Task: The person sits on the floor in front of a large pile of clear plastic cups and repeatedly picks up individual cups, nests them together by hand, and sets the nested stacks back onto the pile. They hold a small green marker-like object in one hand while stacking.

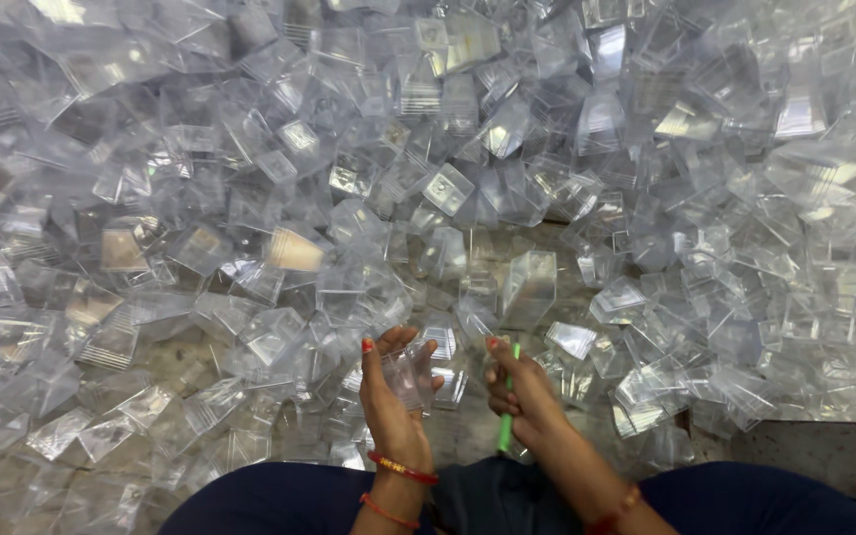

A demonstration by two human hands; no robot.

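The person is sitting low over a floor (849,456) that is lying almost wholly buried under a heap of clear plastic boxes (428,188), small transparent square containers tumbled at every angle and spreading to the edges of the head view. The left hand (393,391) is holding one clear plastic piece (410,376) up in front of the lap, its fingers (426,359) curling around the piece's far side while the thumb is bracing the near side, so the piece is sitting pinched between them, above the nearest boxes. The right hand (519,394) is gripping a green stick-like tool (508,411), fingers pressed together and wrapped around its shaft, with the tool standing roughly upright just beside the held piece but not touching it as far as can be seen. Red thread bracelets (403,468) are circling the left wrist, and dark blue trousers (279,500) are showing at the bottom edge. Judging how far the work has come is hard: no separate finished stack or sorted group is showing anywhere, only the one mixed heap, so it seems only a single piece is in hand and the great bulk is waiting to be handled.
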